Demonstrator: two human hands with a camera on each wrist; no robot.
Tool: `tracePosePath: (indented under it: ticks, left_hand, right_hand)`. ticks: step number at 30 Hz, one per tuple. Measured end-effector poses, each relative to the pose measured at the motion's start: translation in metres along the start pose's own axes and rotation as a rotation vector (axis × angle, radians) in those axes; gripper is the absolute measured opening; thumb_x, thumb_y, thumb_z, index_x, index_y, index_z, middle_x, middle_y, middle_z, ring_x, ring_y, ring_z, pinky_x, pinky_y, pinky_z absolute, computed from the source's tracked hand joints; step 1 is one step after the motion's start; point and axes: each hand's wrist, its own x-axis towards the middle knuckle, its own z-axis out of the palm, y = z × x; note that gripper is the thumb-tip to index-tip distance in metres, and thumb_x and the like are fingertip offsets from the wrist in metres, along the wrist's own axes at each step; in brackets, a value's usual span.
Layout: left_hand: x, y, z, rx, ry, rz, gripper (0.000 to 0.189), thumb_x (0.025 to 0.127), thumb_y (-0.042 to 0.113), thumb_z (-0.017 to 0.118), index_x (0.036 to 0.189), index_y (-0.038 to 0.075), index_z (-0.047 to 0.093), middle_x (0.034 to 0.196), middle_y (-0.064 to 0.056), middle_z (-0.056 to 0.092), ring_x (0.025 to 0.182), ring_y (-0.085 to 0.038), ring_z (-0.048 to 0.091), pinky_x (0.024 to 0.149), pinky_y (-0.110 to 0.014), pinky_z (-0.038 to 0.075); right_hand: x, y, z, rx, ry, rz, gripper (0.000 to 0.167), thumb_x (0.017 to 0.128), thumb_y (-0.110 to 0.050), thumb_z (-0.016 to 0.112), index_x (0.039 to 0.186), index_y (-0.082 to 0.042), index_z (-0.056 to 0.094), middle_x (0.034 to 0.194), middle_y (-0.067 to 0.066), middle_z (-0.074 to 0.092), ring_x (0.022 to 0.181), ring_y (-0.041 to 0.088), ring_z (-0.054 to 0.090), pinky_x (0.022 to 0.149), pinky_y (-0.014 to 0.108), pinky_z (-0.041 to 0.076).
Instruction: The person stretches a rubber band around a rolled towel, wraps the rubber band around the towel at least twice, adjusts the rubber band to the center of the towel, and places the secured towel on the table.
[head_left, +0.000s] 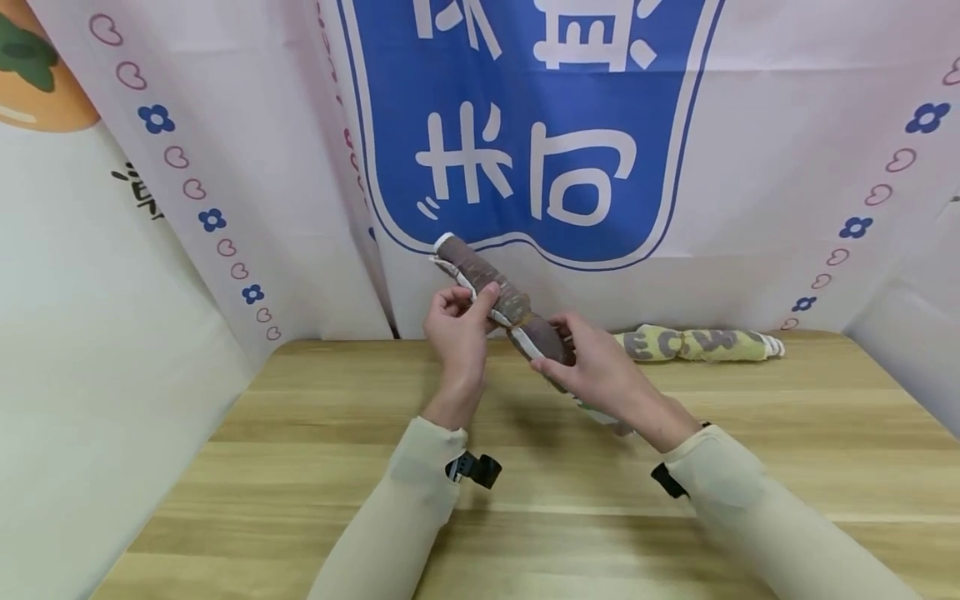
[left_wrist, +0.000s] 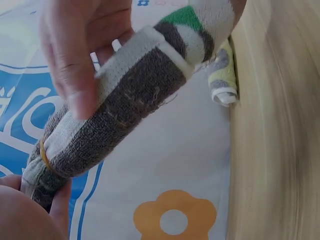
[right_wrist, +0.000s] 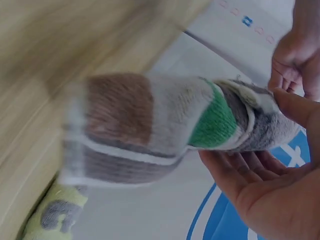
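A long rolled towel (head_left: 480, 275), dark brown-grey with a white edge, is held aslant above the table by both hands. Its lower end, in the right wrist view, has brown, white and green patches (right_wrist: 215, 122). An orange-yellow rubber band (left_wrist: 46, 157) circles the roll at a narrowed spot. My left hand (head_left: 460, 329) grips the upper half, thumb on top. Farther down, beyond the band, my right hand (head_left: 596, 362) holds the roll between thumb and fingers, with its lower end sticking out past the hand.
Another rolled towel (head_left: 720, 345), yellow-green with grey letters, lies along the back edge of the wooden table (head_left: 300, 467). Behind stands a white cloth backdrop (head_left: 765, 208) with a blue sign. A black strap (head_left: 480, 469) hangs at the left wrist.
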Motion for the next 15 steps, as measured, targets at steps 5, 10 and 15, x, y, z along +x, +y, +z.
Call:
tracePosePath:
  ticks: [5, 10, 15]
  left_hand:
    - [0.000, 0.000, -0.003, -0.027, 0.020, -0.022, 0.029, 0.089, -0.003, 0.083, 0.094, 0.006, 0.055, 0.087, -0.008, 0.056, 0.080, -0.018, 0.062, 0.063, -0.031, 0.062]
    - [-0.001, -0.001, -0.007, -0.026, 0.012, -0.053, 0.029, 0.090, -0.002, 0.082, 0.095, 0.005, 0.055, 0.089, -0.008, 0.056, 0.084, -0.020, 0.062, 0.064, -0.032, 0.062]
    - [0.000, -0.002, -0.015, -0.013, -0.003, -0.061, 0.030, 0.090, -0.001, 0.082, 0.097, 0.005, 0.054, 0.090, -0.009, 0.057, 0.082, -0.019, 0.063, 0.064, -0.032, 0.062]
  right_hand:
    - [-0.004, 0.005, 0.002, -0.098, -0.007, 0.027, 0.060, 0.097, -0.025, 0.082, 0.141, 0.003, 0.052, 0.122, 0.018, 0.066, 0.098, 0.028, 0.066, 0.080, 0.045, 0.058]
    - [-0.005, 0.013, 0.002, -0.168, 0.019, 0.010, 0.058, 0.095, -0.027, 0.084, 0.136, 0.003, 0.056, 0.112, 0.016, 0.069, 0.088, 0.025, 0.064, 0.071, 0.040, 0.054]
    - [-0.005, 0.014, 0.000, -0.206, 0.018, -0.022, 0.053, 0.094, -0.027, 0.084, 0.132, 0.000, 0.059, 0.106, 0.012, 0.069, 0.081, 0.021, 0.062, 0.065, 0.037, 0.051]
